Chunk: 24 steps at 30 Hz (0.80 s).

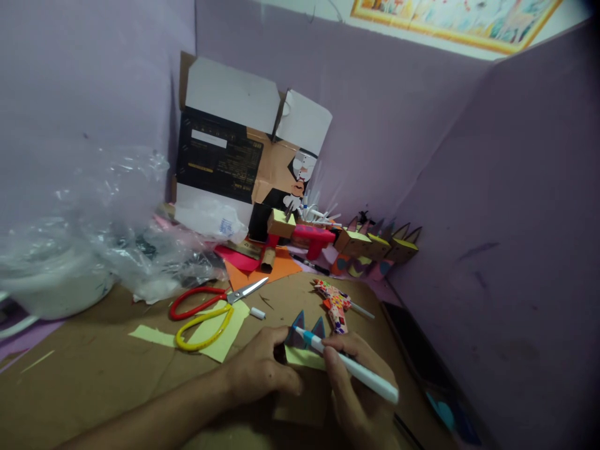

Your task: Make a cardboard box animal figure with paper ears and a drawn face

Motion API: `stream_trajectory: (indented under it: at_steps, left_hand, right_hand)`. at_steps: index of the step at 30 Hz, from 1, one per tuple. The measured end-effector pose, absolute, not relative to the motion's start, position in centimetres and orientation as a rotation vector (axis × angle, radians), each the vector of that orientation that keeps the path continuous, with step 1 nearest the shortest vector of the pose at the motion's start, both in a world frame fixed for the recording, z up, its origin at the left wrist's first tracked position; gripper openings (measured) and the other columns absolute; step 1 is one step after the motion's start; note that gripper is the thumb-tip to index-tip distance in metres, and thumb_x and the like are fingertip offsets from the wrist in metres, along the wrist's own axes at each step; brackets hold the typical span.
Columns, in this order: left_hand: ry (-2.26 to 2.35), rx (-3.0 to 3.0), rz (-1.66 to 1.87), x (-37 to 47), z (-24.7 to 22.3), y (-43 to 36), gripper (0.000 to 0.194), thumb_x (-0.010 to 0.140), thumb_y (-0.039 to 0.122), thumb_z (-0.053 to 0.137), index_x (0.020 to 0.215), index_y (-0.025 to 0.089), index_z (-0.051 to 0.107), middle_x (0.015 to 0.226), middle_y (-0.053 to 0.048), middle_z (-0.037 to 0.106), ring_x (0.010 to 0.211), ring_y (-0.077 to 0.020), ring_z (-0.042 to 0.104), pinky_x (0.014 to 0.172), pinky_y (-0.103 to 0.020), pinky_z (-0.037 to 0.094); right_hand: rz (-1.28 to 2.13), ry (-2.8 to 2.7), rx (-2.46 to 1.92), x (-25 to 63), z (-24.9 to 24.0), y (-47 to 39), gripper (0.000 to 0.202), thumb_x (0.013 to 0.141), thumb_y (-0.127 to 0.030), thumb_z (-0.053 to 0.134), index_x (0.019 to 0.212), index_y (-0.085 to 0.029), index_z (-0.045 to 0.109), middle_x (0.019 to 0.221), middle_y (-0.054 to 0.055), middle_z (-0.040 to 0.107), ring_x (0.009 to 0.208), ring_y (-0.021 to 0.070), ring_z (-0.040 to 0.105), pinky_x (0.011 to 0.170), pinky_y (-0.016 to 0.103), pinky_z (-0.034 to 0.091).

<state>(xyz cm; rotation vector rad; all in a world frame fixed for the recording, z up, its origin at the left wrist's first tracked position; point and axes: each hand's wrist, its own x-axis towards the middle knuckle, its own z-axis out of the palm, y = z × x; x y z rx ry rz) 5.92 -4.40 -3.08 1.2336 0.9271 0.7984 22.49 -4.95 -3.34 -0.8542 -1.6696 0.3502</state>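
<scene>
At eight o'clock, scissors [229, 299] lie over yellow paper [225, 345]; at seven, the left hand [262, 369] grips a cardboard box [309, 389], thumb on its front. At six, the box's pointed ears [319, 327] stand, already blue-edged; any inking left is unclear. At five, the right hand [359, 369] pinches a white marker [370, 378], tip at the left ear.

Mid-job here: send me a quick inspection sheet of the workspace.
Surface: brown cardboard, partly covered.
Job's things: white marker, its tip at an ear of the small box.
Clutter: scissors lying on paper; white cap; crumpled plastic at the left.
Hands: left hand holds the box; right hand grips the marker.
Cables: nothing seen for certain.
Surroundings: purple walls; unfolded carton behind.
</scene>
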Motion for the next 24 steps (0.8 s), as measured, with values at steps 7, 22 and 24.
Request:
stream_trajectory:
  at_steps: [7, 22, 24]
  left_hand:
    - [0.908, 1.209, 0.802, 6.07, -2.97, -4.25, 0.038, 0.049, 0.012, 0.068, 0.087, 0.016, 0.067, 0.070, 0.005, 0.058, 0.072, -0.0169, 0.048, 0.063, -0.024, 0.037]
    - [0.885, 1.245, 0.810, 6.03, -2.39, -4.46, 0.037, 0.048, 0.010, 0.064, 0.084, 0.017, 0.069, 0.069, 0.006, 0.058, 0.074, -0.0174, 0.047, 0.066, -0.025, 0.039]
    - [0.891, 1.255, 0.815, 6.01, -2.48, -4.39, 0.037, 0.048, 0.010, 0.065, 0.084, 0.017, 0.069, 0.071, 0.005, 0.059, 0.075, -0.0179, 0.048, 0.066, -0.025, 0.038]
  right_hand:
    - [0.352, -1.789, -0.821, 23.00, -3.35, -4.88, 0.010, 0.082, -0.015, 0.056, 0.077, -0.019, 0.064, 0.062, 0.001, 0.062, 0.054, 0.0149, 0.058, 0.050, 0.025, 0.042]
    - [0.394, -1.826, -0.867, 22.83, -3.22, -4.80, 0.017, 0.084, -0.022, 0.056, 0.069, -0.018, 0.064, 0.058, 0.001, 0.059, 0.051, 0.0142, 0.055, 0.048, 0.025, 0.039]
    - [0.428, -1.770, -0.861, 22.92, -3.36, -4.73, 0.018, 0.084, -0.023, 0.057, 0.068, -0.019, 0.064, 0.057, 0.001, 0.059, 0.050, 0.0138, 0.055, 0.047, 0.024, 0.039]
